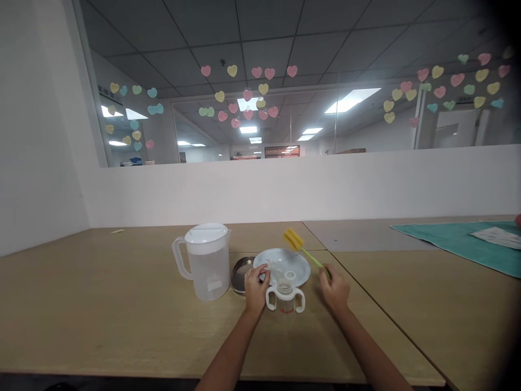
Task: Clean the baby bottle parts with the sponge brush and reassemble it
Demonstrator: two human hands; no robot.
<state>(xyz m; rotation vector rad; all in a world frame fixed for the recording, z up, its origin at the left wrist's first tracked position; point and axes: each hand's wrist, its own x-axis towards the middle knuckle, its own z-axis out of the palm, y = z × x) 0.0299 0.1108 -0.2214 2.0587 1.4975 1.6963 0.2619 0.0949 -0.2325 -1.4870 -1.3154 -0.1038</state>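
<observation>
Toward the far edge of the table (122, 304) there is 1 lidded pitcher (209, 269), with 1 handle. Between it and the seam on the right there are 1 metal dish (239, 275), 1 plate (303, 262), 1 brush (293, 239) and 1 bottle (285, 305) with 2 handles. The plate holds 1 white ring (290, 275); the clear pieces (275, 267) in it are too indistinct to count. There are 2 hands, 1 left hand (257, 282) and 1 right hand (335, 287). By the far right corner there are 1 green cloth (443, 237) and 1 white item (497, 236) on it; by the far left corner, 1 small scrap (118, 232). Above the far edge, the glass carries more than 40 heart-shaped notes (248, 94) in 4 colours.
</observation>
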